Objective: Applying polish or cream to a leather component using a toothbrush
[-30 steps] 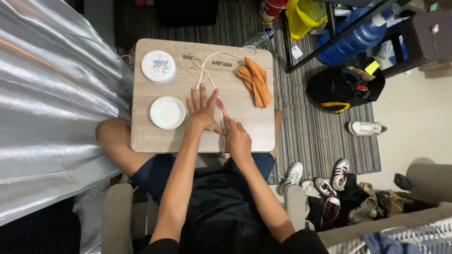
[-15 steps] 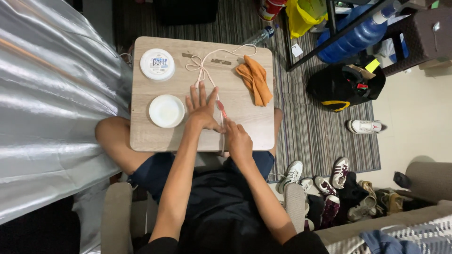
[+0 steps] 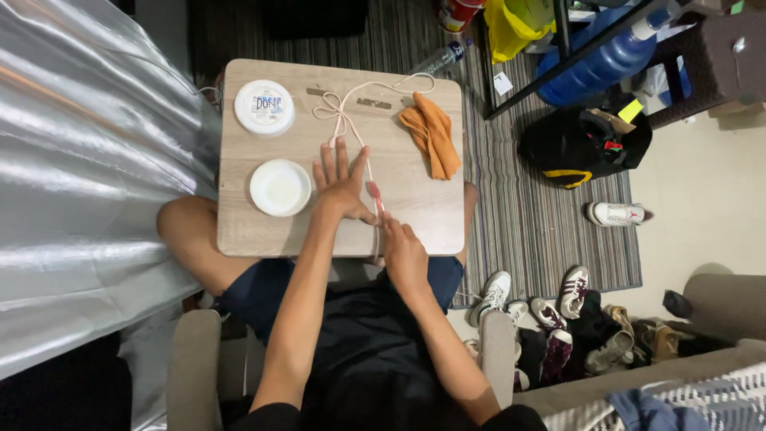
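A: Start at the left of the counter (image 3: 415, 223). What's there?

B: A round white tub with its lid on (image 3: 264, 106) near the far left corner, and a shallow white dish (image 3: 280, 187) closer to the person, just left of the left hand.

A: And the left hand itself?

B: The left hand (image 3: 343, 185) lies flat on the counter with its grip open and fingers spread, clasping nothing. A pale cord (image 3: 345, 112) is looped and knotted just beyond the fingertips, and one strand runs back beside the thumb toward the person.

A: The right hand?

B: The right hand (image 3: 404, 255) sits at the near edge of the counter, its grip closed on that cord. A small reddish piece (image 3: 373, 191) lies on the strand between the two hands; I can't tell what it is.

A: Anything further right?

B: A crumpled orange cloth (image 3: 432, 137), apart from both hands.

A: How far along would you judge the work to be?

B: I'd judge it partway. A knot or bow already sits in the far end of the cord, while the near length is loose and held, so the cord work looks unfinished. The tub is closed and the cloth untouched.
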